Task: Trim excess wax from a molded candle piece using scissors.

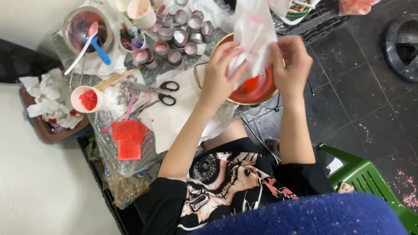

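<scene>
Thin clear plastic bag (252,30), top centre of frame, over a gold-rimmed bowl (257,89) w/ red stuff. Left hand (220,76) pinches its lower edge, fingers closed on film; right hand (291,61) grips the other side. Prob. v. light, limp, maybe slick w/ residue; best held at edges. Bag top cut off by frame; contents hard to make out

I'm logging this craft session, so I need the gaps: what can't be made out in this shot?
Head view only:
- Inside of the gold-rimmed bowl: mostly hidden by the white plastic bag and both hands.
- Left hand and right hand fingertips: buried in the bag folds.
- Small tins: contents too small to tell.
- Black crate: cut off by the top edge.
</scene>
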